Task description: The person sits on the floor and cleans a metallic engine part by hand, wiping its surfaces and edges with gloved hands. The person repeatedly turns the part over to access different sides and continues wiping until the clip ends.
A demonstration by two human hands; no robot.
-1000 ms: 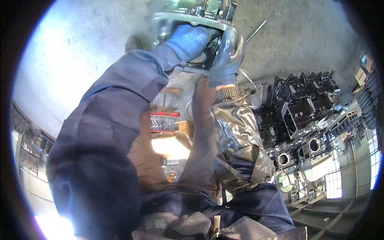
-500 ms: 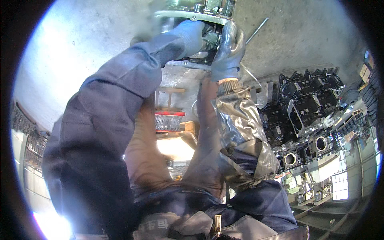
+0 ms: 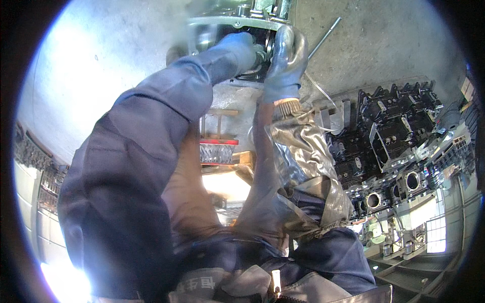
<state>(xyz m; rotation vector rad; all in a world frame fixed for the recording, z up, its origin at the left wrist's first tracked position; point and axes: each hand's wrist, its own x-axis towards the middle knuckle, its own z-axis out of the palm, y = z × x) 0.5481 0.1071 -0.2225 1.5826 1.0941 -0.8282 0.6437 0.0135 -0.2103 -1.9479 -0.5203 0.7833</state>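
Observation:
A large metal machine housing with a pale flanged rim (image 3: pixel 214 21) lies at the top of the view, its dark cavity facing me. My left hand (image 3: pixel 241 50), in a blue-grey work glove, reaches inside this cavity. Its fingers are mostly hidden among the dark parts there, so their grip does not show. At the housing's right side my right hand (image 3: pixel 286 65), in a glove with a dark, shiny, soiled palm, is closed round the edge, fingers pointing up. A shiny plastic-like cover wraps the right sleeve.
A thin metal rod (image 3: pixel 325 37) slants on the concrete floor (image 3: pixel 374 45) right of the housing. Several black machine castings (image 3: pixel 394 116) stand at the right. Between my legs shows a red-edged rack (image 3: pixel 219 152) beside a piece of wood (image 3: pixel 244 159).
My left hand has shifted slightly left and down inside the housing. The right hand keeps its hold on the edge. The whole view has tilted a little.

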